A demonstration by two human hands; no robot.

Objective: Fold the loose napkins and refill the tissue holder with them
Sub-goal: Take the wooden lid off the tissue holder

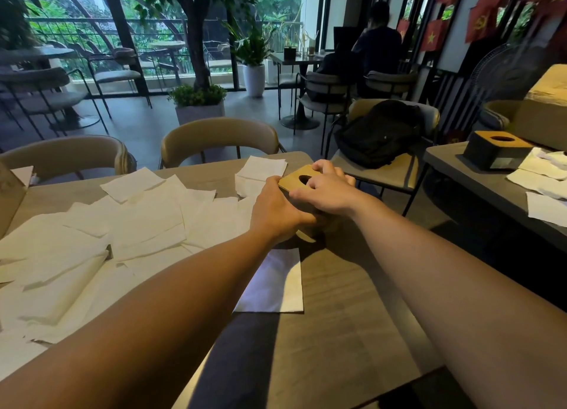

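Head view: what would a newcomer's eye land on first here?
At centre frame, the left hand and right hand clasp a wooden-topped tissue holder near the far right corner of the table. White loose napkins sprawl across its left side, and a second holder sits on the neighbouring table at right.

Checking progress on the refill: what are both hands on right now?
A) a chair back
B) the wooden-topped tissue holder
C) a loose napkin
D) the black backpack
B: the left hand and right hand both grip the tissue holder at its wooden lid.
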